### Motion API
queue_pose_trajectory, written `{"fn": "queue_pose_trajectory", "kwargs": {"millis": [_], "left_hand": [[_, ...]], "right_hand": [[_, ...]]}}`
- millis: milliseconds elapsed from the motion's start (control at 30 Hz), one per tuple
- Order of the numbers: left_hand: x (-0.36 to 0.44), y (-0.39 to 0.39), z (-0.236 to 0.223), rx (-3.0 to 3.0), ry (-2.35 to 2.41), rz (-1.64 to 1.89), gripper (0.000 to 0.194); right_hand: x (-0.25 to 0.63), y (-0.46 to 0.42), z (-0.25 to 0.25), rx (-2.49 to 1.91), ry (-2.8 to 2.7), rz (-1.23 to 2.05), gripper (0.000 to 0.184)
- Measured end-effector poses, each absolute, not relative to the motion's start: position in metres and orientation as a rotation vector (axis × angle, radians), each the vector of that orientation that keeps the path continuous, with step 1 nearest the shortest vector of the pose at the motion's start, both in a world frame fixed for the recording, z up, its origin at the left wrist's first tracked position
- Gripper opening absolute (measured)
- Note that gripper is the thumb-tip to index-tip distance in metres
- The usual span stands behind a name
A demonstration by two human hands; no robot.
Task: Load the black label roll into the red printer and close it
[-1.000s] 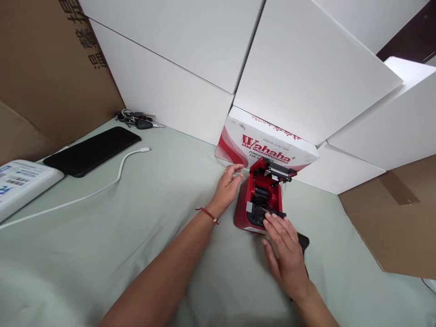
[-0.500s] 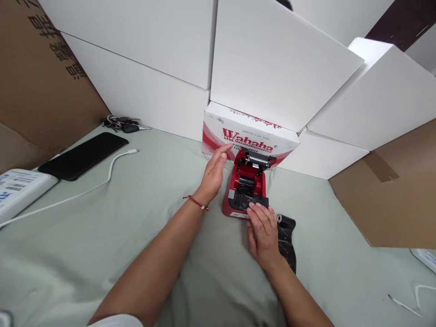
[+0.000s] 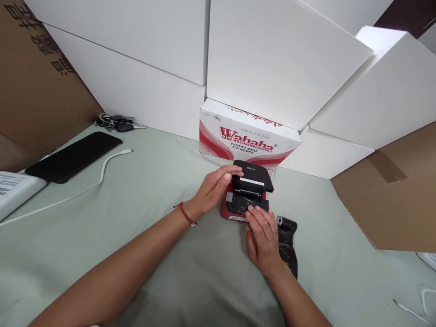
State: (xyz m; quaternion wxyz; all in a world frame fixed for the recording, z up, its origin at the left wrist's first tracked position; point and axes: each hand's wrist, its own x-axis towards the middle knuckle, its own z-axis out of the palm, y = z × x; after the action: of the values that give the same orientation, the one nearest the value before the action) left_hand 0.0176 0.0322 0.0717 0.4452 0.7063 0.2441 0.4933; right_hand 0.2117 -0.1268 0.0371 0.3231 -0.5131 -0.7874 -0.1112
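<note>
A small red label printer (image 3: 224, 213) with a black lid (image 3: 257, 172) stands on the cloth, its lid tilted partway down over a black ribbon roll. My left hand (image 3: 214, 187) has its fingers stretched out against the lid's left edge, touching rather than gripping it. At the printer's front right, my right hand (image 3: 262, 234) rests its fingers on the black front part and the shiny film there, with the thumb down against the front side. Beside that hand lies a loose black ribbon roll (image 3: 288, 231), partly unrolled and partly behind my wrist.
A white and red water carton (image 3: 218, 131) stands right behind the printer, against white boxes (image 3: 265, 59). On the left lie a black phone (image 3: 75, 156), a white cable (image 3: 102, 175) and keys (image 3: 117, 122). A brown cardboard panel (image 3: 391, 200) bounds the right.
The lid has swung forward and down from its raised position, covering more of the printer's inside. My left hand has moved onto the lid. The right hand keeps its place.
</note>
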Motion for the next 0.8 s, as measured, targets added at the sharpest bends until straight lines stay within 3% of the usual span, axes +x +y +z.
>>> {"fn": "queue_pose_trajectory", "kwargs": {"millis": [200, 467, 800], "left_hand": [[0.02, 0.026, 0.049, 1.868, 0.619, 1.339, 0.049], [0.018, 0.031, 0.049, 1.997, 0.546, 1.251, 0.024], [0.01, 0.037, 0.027, 1.671, 0.473, 1.022, 0.095]], "right_hand": [[0.212, -0.129, 0.037, -1.354, -2.079, -0.276, 0.067], [0.21, -0.129, 0.035, -1.347, -2.033, -0.319, 0.067], [0.211, -0.13, 0.036, -1.371, -2.051, -0.308, 0.066]]}}
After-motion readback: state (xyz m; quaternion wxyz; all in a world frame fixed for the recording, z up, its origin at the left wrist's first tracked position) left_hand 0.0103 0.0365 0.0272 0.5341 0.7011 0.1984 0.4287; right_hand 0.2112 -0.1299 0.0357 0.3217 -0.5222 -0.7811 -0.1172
